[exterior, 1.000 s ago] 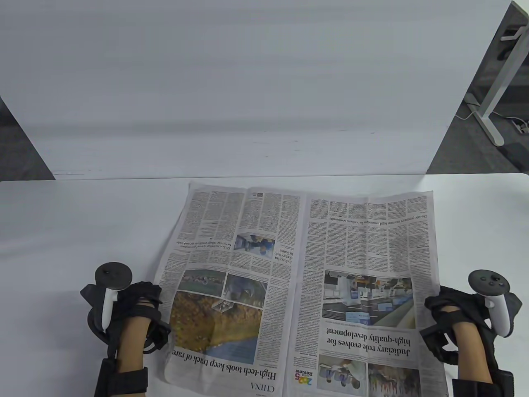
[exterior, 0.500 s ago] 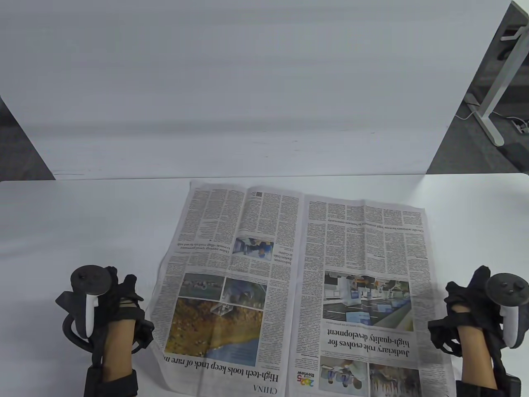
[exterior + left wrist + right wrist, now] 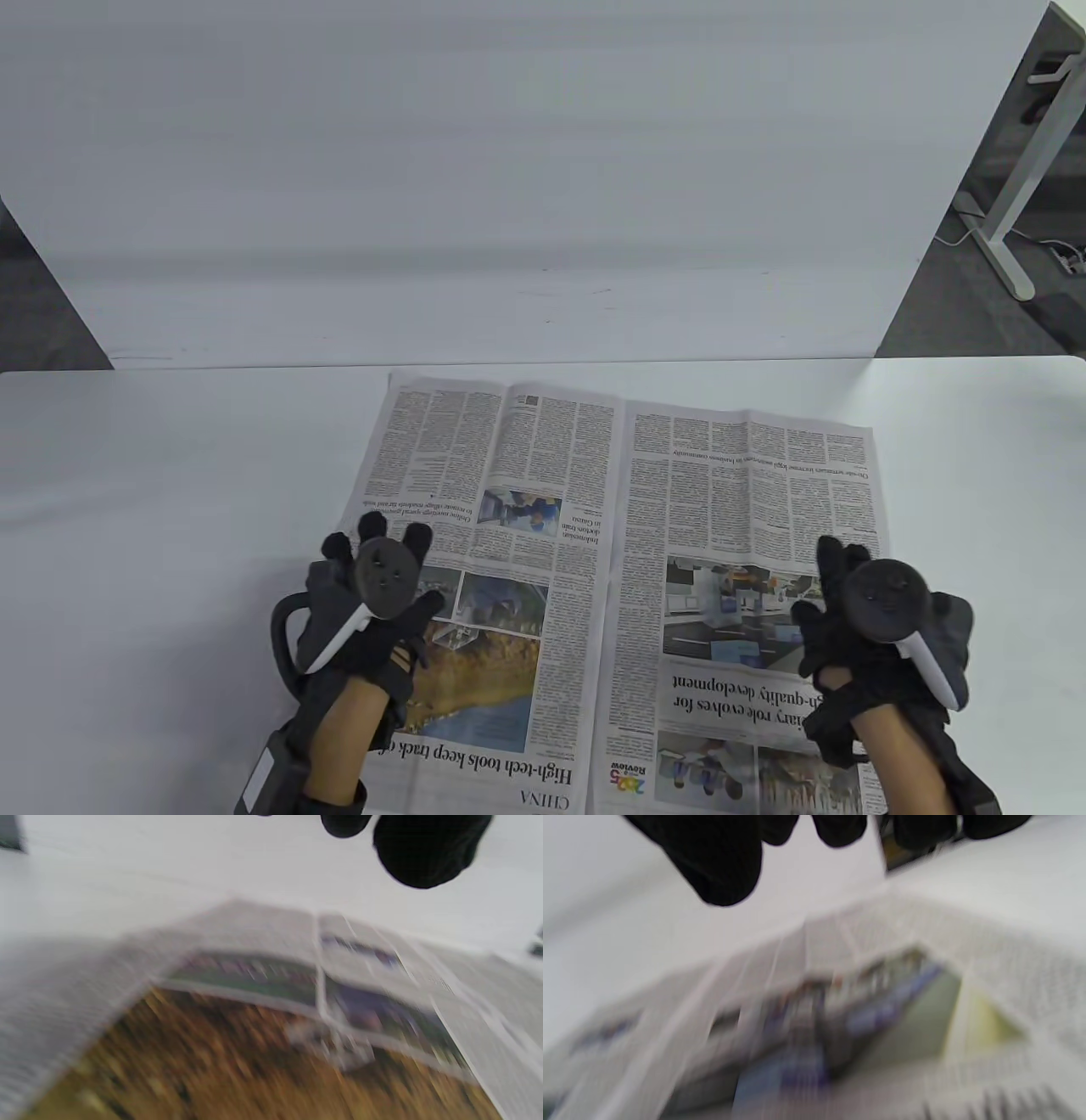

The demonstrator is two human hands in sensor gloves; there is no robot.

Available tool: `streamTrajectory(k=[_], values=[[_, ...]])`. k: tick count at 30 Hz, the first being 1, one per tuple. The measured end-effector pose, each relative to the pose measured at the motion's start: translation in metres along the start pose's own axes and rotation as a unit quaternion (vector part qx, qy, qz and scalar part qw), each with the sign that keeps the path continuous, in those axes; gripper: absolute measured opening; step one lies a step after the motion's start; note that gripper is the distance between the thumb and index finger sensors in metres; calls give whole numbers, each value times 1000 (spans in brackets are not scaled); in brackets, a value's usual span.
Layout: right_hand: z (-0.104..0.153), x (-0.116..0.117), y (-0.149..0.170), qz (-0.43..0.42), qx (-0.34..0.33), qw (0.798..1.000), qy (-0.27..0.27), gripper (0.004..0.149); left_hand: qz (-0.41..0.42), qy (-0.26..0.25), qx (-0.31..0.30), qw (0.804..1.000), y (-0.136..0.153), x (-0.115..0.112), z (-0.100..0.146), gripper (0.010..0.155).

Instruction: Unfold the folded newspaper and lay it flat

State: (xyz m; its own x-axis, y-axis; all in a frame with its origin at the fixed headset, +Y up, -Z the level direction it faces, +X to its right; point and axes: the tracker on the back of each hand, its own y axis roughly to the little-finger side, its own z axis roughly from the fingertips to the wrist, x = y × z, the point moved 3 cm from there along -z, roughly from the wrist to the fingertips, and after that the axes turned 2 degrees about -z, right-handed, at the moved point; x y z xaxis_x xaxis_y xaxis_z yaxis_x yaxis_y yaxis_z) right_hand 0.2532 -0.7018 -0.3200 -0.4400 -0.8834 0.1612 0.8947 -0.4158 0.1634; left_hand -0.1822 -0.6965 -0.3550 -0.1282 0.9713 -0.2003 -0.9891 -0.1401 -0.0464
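Observation:
The newspaper (image 3: 619,543) lies unfolded on the white table (image 3: 170,475), two pages side by side with the centre crease running toward me. My left hand (image 3: 373,586) is over the left page, fingers spread, palm down. My right hand (image 3: 848,611) is over the right page, fingers spread, palm down. Neither hand grips the paper. The left wrist view shows the left page's brown photo (image 3: 254,1069), blurred, with fingertips (image 3: 424,853) at the top. The right wrist view shows the right page (image 3: 840,1027), blurred, below my fingertips (image 3: 721,866).
A white panel (image 3: 509,187) stands upright along the table's far edge, just behind the newspaper. A desk leg (image 3: 1010,212) and floor show at the far right. Bare table lies on both sides of the paper.
Both hands have moved inward from beside the newspaper's outer edges onto the two pages, with fingers now spread. The paper's right edge has settled lower.

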Motion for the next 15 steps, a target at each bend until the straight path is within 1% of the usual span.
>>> streamTrajectory(k=[2, 3, 4, 5, 6, 7, 8, 9, 11, 12, 15], values=[[-2, 25, -7, 32, 1, 997, -66, 80, -7, 42, -25, 999, -14, -24, -9, 77], [-3, 38, -9, 47, 6, 994, -101, 80, -12, 72, -39, 997, -20, -37, -13, 78], [-4, 46, -9, 57, 8, 991, -124, 80, -14, 91, -41, 995, -22, -45, -14, 80], [-5, 57, -8, 69, 18, 985, -159, 80, -17, 118, -45, 992, -24, -55, -15, 81], [-5, 66, -7, 76, 27, 981, -178, 81, -10, 149, -47, 988, -25, -63, -16, 81], [-6, 69, -6, 80, 30, 979, -185, 81, -1, 156, -45, 987, -26, -68, -17, 81], [-7, 76, -3, 83, 37, 975, -203, 82, 16, 165, -40, 985, -25, -75, -19, 82], [-8, 79, -1, 85, 43, 972, -214, 82, 21, 187, -22, 982, -23, -82, -19, 82], [-9, 78, 0, 77, 42, 974, -210, 82, 5, 222, -5, 975, -22, -90, -18, 80], [-10, 76, 2, 59, 48, 976, -203, 80, -13, 230, 2, 973, -22, -89, -17, 80], [-13, 75, 6, 56, 56, 978, -195, 79, 6, 234, 19, 972, -24, -88, -14, 79]])
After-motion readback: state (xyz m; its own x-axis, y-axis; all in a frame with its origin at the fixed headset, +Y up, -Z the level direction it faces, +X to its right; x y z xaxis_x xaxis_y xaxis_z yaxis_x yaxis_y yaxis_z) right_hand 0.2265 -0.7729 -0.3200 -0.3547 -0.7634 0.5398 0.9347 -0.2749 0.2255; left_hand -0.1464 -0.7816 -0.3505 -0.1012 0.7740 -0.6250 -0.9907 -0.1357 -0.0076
